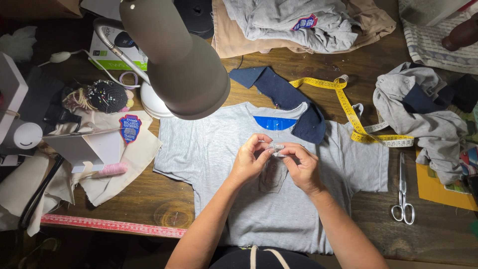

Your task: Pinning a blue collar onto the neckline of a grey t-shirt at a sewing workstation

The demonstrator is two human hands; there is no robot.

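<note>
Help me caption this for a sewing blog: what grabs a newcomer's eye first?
A big grey lamp head looms at top centre. Under it, the left hand and right hand pinch a small grey fabric scrap over a grey T-shirt spread on the wooden table. A yellow tape measure curls at upper right, scissors below it.

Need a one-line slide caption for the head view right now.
Both hands, left hand and right hand, pinch a small grey fabric piece above a grey T-shirt on a wooden table.
</note>
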